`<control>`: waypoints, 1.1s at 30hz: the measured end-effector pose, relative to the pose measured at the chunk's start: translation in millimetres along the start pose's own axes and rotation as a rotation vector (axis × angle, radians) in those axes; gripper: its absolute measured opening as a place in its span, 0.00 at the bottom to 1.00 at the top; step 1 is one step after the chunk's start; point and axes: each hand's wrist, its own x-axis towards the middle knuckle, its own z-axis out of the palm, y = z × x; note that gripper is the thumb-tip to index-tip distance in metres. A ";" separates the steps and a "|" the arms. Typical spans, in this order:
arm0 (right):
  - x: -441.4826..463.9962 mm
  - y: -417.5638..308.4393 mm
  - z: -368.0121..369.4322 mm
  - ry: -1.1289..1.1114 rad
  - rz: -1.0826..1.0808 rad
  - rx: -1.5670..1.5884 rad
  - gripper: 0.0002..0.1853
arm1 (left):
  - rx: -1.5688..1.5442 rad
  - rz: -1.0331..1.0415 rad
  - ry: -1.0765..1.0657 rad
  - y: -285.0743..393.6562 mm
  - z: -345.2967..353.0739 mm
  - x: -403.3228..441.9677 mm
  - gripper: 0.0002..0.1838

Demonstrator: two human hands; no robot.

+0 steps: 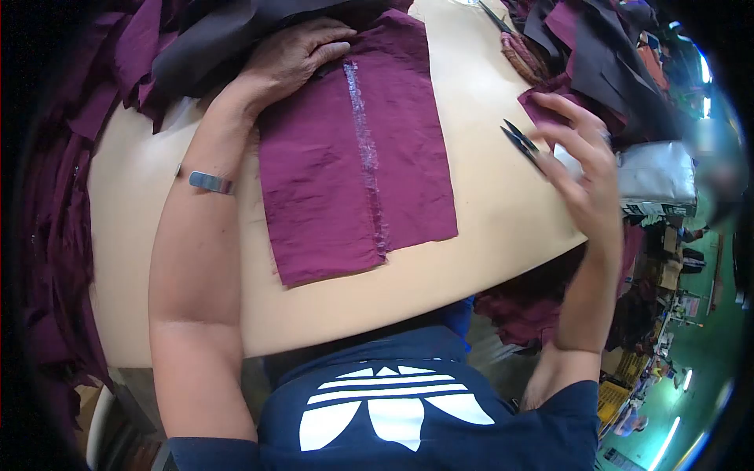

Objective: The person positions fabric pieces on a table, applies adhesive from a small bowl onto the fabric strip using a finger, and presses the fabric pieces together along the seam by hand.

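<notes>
Maroon cloth (314,180): flat on the table (487,196).
Left hand (302,55): on its upper edge; whether pinching, I cannot tell.
Right hand (581,157): grips black snips (520,144), blades parted.
Hazard: I judge a stray sweep could nick the cloth.

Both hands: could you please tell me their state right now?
Left hand: touching the maroon cloth; grip cannot be told.
Right hand: holding small dark snips, blades apart.

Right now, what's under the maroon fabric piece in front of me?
Tan tabletop shows beside the maroon fabric piece, which seems to rest on it. Anything directly beneath is covered, so I can't tell.
</notes>
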 end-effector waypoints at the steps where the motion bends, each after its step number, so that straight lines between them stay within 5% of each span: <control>1: 16.0 -9.3 20.2 0.038 -0.091 0.076 0.11 | -0.012 -0.001 -0.016 1.9 -1.7 0.8 0.19; 3: 47.4 -26.2 65.4 0.051 -0.165 0.351 0.13 | -0.037 -0.003 -0.044 2.6 -5.0 1.1 0.19; 10: 110.0 -32.8 137.4 -0.033 -0.129 0.563 0.18 | -0.005 0.089 -0.005 -15.2 4.7 4.2 0.19; 16: 108.2 -44.9 140.1 -0.037 -0.106 0.188 0.21 | -0.003 0.092 -0.109 4.3 -14.7 1.1 0.18; 19: 112.0 -37.4 135.5 -0.132 -0.096 0.421 0.19 | 0.028 0.103 -0.078 1.7 -12.2 1.5 0.17; 29: 54.6 -58.4 123.7 0.128 -0.537 0.082 0.06 | 0.001 0.069 -0.105 7.5 -13.7 1.7 0.18; 33: 32.5 -71.2 109.2 0.024 -0.601 0.132 0.07 | 0.024 0.090 -0.087 4.8 -14.2 0.7 0.18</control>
